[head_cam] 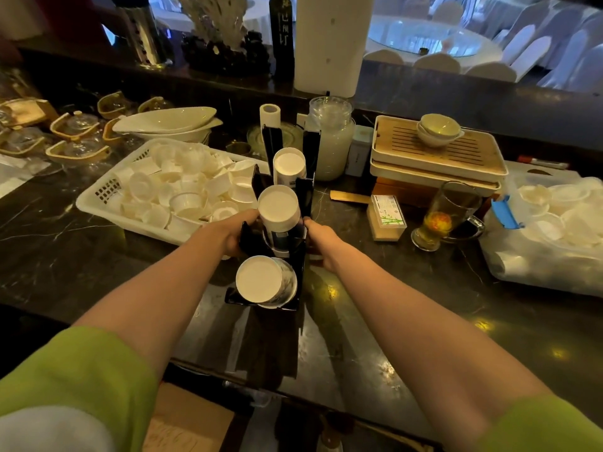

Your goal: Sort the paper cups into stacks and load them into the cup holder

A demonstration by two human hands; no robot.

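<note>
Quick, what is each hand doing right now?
Left hand: grips the cup holder on its left side.
Right hand: grips its right side.

Stretched forward with bare left forearm (156, 288) and right forearm (408, 308), converging; clasped inward with left grip (236, 236) and right grip (321, 246), fingers curled.

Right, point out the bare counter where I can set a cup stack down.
Two free patches of counter: one between the white basket and the near edge, left of the cup holder; one right of the holder, bounded by the glass mug and the plastic bag. Behind the holder it is crowded: jar, dishes, tea trays.
</note>
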